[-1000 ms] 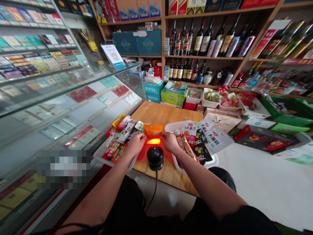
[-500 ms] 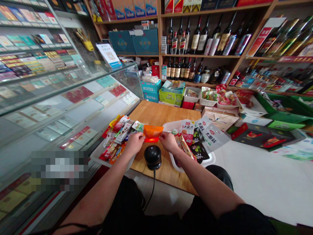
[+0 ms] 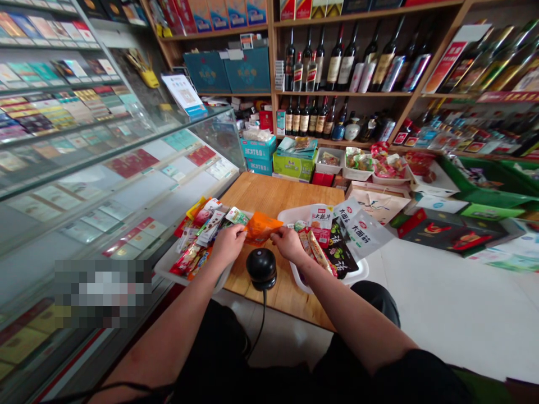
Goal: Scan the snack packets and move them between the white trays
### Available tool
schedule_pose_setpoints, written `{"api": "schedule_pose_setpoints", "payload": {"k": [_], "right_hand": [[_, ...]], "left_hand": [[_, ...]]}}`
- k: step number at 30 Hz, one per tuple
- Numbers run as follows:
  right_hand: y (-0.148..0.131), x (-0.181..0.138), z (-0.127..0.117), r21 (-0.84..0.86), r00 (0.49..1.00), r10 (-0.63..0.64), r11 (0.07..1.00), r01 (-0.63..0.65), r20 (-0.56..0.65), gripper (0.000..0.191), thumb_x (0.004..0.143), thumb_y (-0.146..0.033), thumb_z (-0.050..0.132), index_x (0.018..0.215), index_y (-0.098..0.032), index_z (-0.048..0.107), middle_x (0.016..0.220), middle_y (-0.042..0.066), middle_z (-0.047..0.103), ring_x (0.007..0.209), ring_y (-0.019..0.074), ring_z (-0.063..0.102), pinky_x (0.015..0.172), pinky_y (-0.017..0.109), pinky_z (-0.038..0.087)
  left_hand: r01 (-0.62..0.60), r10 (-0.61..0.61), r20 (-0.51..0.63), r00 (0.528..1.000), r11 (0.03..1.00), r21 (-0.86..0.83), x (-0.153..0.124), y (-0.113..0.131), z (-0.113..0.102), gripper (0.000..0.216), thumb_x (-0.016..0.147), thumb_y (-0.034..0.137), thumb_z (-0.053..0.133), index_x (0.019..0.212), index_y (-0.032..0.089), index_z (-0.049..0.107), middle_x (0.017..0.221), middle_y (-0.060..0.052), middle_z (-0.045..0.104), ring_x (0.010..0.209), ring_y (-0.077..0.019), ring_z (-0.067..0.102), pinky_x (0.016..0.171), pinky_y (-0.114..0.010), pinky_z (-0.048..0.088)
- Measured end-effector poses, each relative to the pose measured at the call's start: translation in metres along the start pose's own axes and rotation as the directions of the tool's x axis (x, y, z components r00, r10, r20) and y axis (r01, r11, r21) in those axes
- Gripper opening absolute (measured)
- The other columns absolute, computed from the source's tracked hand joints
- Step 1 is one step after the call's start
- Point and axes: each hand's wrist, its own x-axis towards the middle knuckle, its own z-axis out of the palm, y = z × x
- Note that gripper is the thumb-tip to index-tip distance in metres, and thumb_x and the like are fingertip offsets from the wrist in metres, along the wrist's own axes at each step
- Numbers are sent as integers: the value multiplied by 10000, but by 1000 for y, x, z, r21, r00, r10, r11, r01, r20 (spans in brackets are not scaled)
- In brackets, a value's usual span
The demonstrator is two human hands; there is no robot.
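An orange snack packet (image 3: 261,228) is stretched between my two hands, just beyond a black round barcode scanner (image 3: 261,266) with a cable. My left hand (image 3: 229,243) pinches the packet's left edge, and my right hand (image 3: 288,242) pinches its lower right corner. Left of it lies a white tray (image 3: 166,268) heaped with colourful snack packets (image 3: 202,233). Under my right forearm sits another white tray (image 3: 360,275), holding red, black and silver-grey snack packets (image 3: 342,244). Both trays rest on a wooden table (image 3: 269,191).
A glass display counter (image 3: 109,185) with flat boxes runs along the left. Behind the table stand green and blue cartons (image 3: 292,164) and shelves of bottles (image 3: 337,62). Dark gift boxes (image 3: 450,231) and green bins (image 3: 484,179) are on the right.
The orange packet has tilted and twisted, its left part turning up in my hands. Both hands keep their pinch. The camera view has shifted slightly.
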Motion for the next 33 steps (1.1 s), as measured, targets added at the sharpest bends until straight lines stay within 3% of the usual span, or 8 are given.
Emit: {"api": "schedule_pose_setpoints", "payload": {"k": [11, 17, 21, 28, 33], "right_hand": [[5, -5, 5, 31, 998, 7, 999, -8, 58, 213, 916, -258, 623, 750, -181, 732, 725, 15, 726, 655, 138, 641, 638, 217, 463], [8, -10, 4, -9, 1000, 14, 1000, -14, -3, 216, 897, -247, 619, 709, -184, 702, 701, 7, 704, 660, 140, 611, 625, 214, 431], [3, -9, 0, 81, 998, 31, 996, -28, -45, 234, 890, -258, 592, 686, -179, 676, 658, -11, 671, 635, 132, 577, 606, 212, 409], [-10, -13, -36, 203, 992, -10, 979, 36, -127, 239, 911, -308, 552, 837, -176, 738, 727, 4, 708, 673, 143, 618, 662, 228, 449], [-15, -28, -81, 177, 961, -38, 980, 90, -273, 269, 909, -350, 548, 762, -187, 703, 682, -5, 668, 658, 152, 591, 649, 237, 434]], "left_hand": [[22, -22, 14, 1000, 1000, 10, -5, -13, 4, 268, 945, 313, 498, 1003, 216, 741, 1026, -84, 777, 948, -251, 700, 827, -327, 462], [27, -27, 23, 999, 999, -20, -8, -11, 11, 252, 944, 317, 507, 948, 209, 734, 986, -82, 774, 898, -245, 693, 796, -327, 460], [51, -51, 2, 999, 998, -45, -6, -1, 7, 260, 953, 336, 501, 935, 206, 725, 932, -70, 767, 841, -235, 686, 758, -321, 453], [-33, 28, -73, 997, 997, -71, 11, 33, -5, 293, 961, 378, 513, 967, 176, 726, 985, -95, 757, 914, -240, 684, 850, -328, 481], [-75, 65, -56, 996, 977, -199, 18, 72, 1, 242, 944, 371, 554, 976, 185, 705, 981, -79, 756, 891, -225, 689, 843, -328, 505]]}}
